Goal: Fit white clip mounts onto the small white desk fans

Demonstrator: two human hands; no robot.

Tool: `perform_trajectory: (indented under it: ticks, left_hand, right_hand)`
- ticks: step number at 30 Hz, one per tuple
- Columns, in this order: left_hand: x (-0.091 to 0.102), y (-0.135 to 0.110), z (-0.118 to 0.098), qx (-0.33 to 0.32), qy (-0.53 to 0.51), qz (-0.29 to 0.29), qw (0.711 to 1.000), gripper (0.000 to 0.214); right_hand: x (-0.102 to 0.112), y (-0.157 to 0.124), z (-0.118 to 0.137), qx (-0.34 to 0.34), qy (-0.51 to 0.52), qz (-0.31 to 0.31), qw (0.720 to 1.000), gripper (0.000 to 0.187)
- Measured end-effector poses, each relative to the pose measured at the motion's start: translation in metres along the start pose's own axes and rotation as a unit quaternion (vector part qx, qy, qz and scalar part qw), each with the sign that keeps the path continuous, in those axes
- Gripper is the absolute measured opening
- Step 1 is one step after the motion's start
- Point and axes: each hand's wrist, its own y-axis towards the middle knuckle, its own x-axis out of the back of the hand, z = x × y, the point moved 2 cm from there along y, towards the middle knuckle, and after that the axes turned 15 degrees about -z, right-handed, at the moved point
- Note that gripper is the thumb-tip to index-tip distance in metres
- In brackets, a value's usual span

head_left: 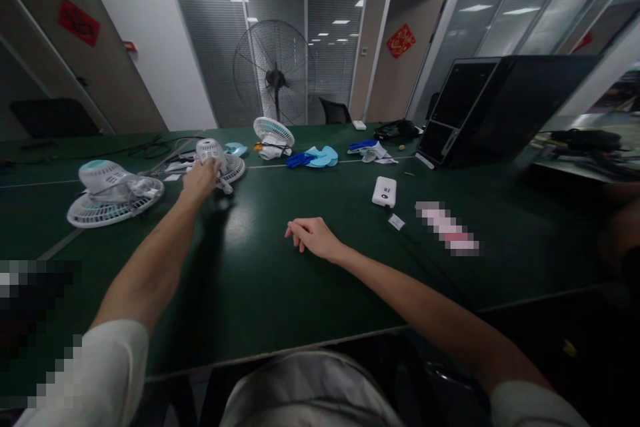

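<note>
My left hand (pixel 201 178) reaches forward and is closed on the near side of a small white fan (pixel 209 148), which lies grille down on the green table (pixel 240 307). Part of its housing and whatever lies under my fingers is hidden by the hand. My right hand (pixel 315 238) rests on the tabletop nearer to me, holding nothing, its fingers loosely bent and slightly apart. To the left lies another white fan (pixel 107 193), also face down, with a clear plastic bag by its housing. Farther back, a third fan (pixel 273 138) leans with its grille tilted up.
Light-blue fan blades (pixel 321 157) and blue-and-white gloves (pixel 373 151) lie toward the back. A white power bank (pixel 385 192) with a cable sits right of my right hand. A large black cabinet (pixel 480 113) stands back right. Dark cables (pixel 155 147) run along the back left.
</note>
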Motion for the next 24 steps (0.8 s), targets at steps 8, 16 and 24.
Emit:
perform_trajectory:
  ticks: [8,16,24]
  left_hand:
    - [-0.004,-0.016,0.005,-0.062,-0.056,-0.025,0.996,0.036]
    - [0.01,-0.06,-0.005,-0.169,-0.148,-0.038,0.974,0.029]
    - [0.028,-0.117,-0.067,-0.23,-0.277,-0.045,0.932,0.026]
  right_hand:
    - [-0.001,-0.001,-0.001,0.017,0.004,-0.004,1.0,0.042]
    - [0.012,0.044,-0.018,0.1,-0.223,-0.149,0.958,0.034]
    - [0.004,0.168,-0.052,0.127,-0.257,-0.102,0.952,0.067]
